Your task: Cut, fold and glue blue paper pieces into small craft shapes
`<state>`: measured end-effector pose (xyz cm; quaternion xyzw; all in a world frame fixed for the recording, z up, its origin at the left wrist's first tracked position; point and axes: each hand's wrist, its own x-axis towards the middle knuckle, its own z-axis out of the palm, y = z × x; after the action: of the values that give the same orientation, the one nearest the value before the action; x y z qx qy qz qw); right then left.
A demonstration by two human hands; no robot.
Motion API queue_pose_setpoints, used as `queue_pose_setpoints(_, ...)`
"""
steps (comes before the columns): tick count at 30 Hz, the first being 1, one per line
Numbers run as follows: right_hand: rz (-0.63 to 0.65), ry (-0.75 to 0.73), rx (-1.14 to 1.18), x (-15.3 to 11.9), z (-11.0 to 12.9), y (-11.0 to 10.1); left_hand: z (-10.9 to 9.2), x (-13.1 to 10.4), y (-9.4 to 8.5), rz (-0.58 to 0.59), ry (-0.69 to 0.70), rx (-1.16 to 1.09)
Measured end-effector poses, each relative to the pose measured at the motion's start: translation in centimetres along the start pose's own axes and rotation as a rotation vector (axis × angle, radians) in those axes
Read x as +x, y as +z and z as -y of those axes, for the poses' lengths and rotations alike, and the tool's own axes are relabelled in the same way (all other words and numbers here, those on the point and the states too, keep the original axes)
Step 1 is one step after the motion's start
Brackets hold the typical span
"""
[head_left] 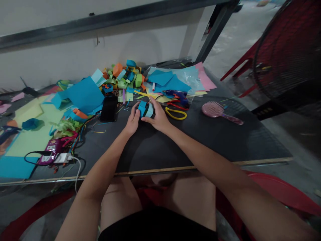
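My left hand (133,119) curls around a folded blue paper piece (142,109), low over the dark tabletop. On the other side, my right hand (159,116) has its thumb and fingers about a pale blue folded paper piece (149,110). The two pieces sit close together with a dark gap between them; whether they are joined I cannot tell. Just right of my right hand lie scissors with yellow handles (177,114). A black phone (108,109) rests to the left of my left hand.
Many folded paper shapes (117,75) are heaped at the back. Blue sheets (170,81) lie behind my hands, a pink hairbrush (214,109) to the right. A purple power strip (52,149) with cables sits front left. A fan (291,53) stands beyond the right edge.
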<state>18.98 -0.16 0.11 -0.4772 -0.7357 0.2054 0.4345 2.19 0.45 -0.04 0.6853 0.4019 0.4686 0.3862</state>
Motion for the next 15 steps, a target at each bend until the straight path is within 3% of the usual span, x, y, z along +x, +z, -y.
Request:
queue_pose_setpoints(11, -0.037, -0.082, -0.065, -0.39, 0.54, 0.62, 0.53, 0.41, 0.71, 0.095, 0.019, -0.024)
queue_pose_setpoints(15, 0.007, -0.123, -0.016, -0.35, 0.57, 0.40, 0.35, 0.41, 0.48, 0.094, 0.039, -0.014)
